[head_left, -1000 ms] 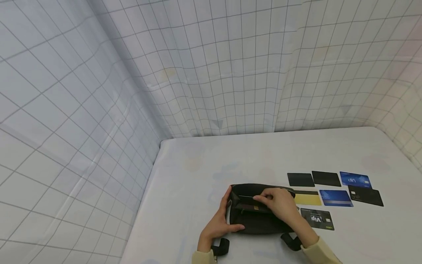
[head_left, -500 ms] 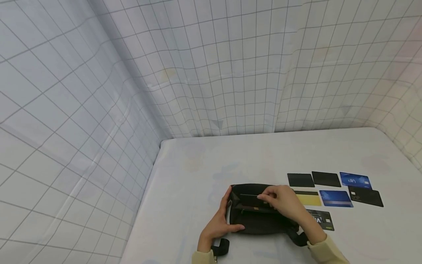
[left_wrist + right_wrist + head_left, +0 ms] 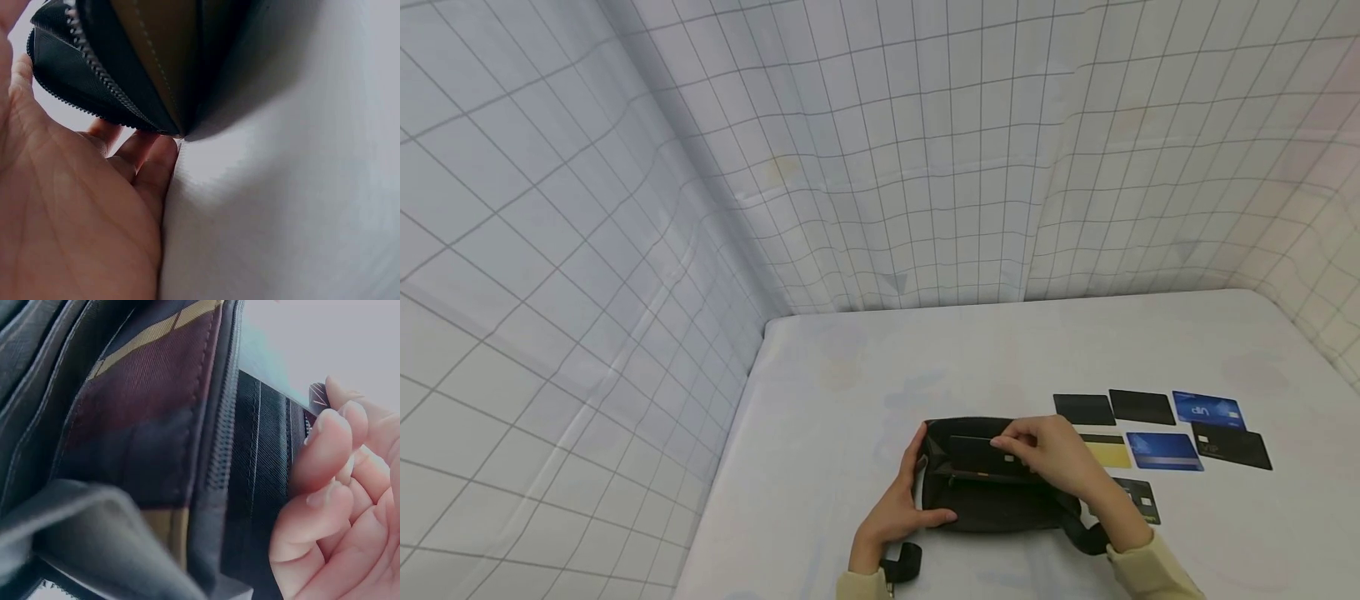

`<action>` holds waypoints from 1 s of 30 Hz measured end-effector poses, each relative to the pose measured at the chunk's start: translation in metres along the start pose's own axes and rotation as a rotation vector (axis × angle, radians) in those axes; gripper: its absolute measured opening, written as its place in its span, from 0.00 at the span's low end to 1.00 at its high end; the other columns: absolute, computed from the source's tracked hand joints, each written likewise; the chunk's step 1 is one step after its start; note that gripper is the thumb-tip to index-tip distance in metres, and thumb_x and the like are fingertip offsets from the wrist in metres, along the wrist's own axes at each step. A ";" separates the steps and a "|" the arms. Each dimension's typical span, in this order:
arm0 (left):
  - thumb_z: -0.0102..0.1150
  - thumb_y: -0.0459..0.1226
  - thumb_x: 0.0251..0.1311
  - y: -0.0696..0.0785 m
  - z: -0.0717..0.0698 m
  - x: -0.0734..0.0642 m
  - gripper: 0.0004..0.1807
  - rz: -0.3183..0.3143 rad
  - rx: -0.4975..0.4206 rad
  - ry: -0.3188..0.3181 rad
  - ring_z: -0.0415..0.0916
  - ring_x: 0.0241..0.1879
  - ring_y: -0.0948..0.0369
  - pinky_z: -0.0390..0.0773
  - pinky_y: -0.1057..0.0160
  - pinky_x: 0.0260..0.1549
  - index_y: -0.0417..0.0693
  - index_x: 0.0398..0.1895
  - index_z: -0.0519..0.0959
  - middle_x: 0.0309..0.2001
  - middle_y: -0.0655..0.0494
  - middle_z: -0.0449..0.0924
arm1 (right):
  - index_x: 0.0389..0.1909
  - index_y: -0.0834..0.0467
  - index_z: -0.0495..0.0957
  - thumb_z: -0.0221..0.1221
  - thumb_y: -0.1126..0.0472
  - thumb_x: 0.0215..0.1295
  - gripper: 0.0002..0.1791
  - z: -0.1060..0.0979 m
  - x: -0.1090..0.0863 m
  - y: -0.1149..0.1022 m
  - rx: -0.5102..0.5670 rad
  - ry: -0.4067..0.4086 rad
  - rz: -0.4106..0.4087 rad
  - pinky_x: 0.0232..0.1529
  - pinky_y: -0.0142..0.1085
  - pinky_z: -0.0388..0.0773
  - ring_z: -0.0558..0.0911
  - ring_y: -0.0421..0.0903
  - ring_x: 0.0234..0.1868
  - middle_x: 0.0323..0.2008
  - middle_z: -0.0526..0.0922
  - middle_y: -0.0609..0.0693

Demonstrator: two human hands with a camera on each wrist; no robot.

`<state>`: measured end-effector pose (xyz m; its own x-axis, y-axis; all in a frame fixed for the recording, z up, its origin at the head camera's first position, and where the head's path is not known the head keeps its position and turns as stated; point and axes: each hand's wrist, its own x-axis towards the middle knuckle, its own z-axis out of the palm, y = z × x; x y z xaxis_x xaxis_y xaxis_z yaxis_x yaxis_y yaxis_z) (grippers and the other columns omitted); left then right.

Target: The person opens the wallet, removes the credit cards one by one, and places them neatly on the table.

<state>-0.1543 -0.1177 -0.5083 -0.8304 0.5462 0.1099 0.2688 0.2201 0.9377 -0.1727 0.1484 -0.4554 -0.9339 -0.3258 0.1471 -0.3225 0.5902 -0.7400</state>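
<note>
A black zip-around wallet (image 3: 1000, 510) lies spread on the white table. My left hand (image 3: 891, 510) grips its left end, thumb on the near edge and fingers along the far side. From the left wrist, the wallet's zipper teeth (image 3: 103, 72) and dark lining show above the palm. With thumb and forefinger, my right hand (image 3: 1054, 454) pinches the top edge of a dark card (image 3: 973, 453) standing partly out of a wallet slot. A gold chip shows near the card's right end; its lower part is hidden in the slot. In the right wrist view, the card's face (image 3: 270, 353) looks pale with glare.
Several cards lie right of the wallet: two plain black ones (image 3: 1142, 407), two blue ones (image 3: 1165, 451), a black VIP card (image 3: 1232, 447), a yellow one (image 3: 1111, 453) and a dark chip card (image 3: 1142, 500) partly behind my right wrist. White gridded cloth (image 3: 895, 167) surrounds the table.
My right hand has shifted slightly right and away from me, drawing the dark card further up out of the slot so more of it shows. My left hand and the wallet have stayed in place.
</note>
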 end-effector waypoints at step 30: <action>0.74 0.33 0.47 -0.037 0.005 0.003 0.66 -0.008 0.008 0.022 0.44 0.71 0.55 0.52 0.42 0.62 0.62 0.76 0.32 0.75 0.59 0.33 | 0.28 0.51 0.75 0.58 0.47 0.66 0.13 -0.009 -0.004 0.009 0.038 -0.231 -0.035 0.19 0.34 0.71 0.73 0.38 0.15 0.16 0.74 0.41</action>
<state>-0.1641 -0.1203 -0.5444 -0.8433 0.5263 0.1093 0.2654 0.2308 0.9361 -0.1734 0.1615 -0.4568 -0.8609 -0.5083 0.0220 -0.3435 0.5487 -0.7622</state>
